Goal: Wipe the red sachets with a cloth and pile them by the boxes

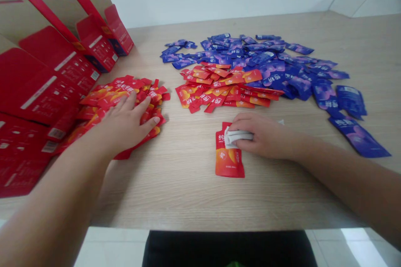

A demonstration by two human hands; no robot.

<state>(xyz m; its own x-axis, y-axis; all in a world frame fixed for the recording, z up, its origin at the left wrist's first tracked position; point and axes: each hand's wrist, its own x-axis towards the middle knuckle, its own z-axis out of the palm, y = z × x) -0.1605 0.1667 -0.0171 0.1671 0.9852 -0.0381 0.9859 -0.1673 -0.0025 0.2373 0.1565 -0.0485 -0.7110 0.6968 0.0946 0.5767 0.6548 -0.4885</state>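
Note:
My left hand (125,123) lies flat, fingers spread, on a pile of red-orange sachets (106,96) at the left of the wooden table (188,183). My right hand (263,135) is closed around a folded white cloth or tissue (236,137) and presses it on the top of a single red-orange sachet (228,158) lying alone near the table's middle. Beyond it lies a second heap of red-orange sachets (219,85), and behind and to the right a wide spread of blue-purple sachets (275,64).
Flattened red cartons (40,83) lean in a row along the left edge, their brown backs showing. A loose blue sachet (360,135) lies at the right. The table's front edge (200,227) runs just above my lap; a white wall stands behind.

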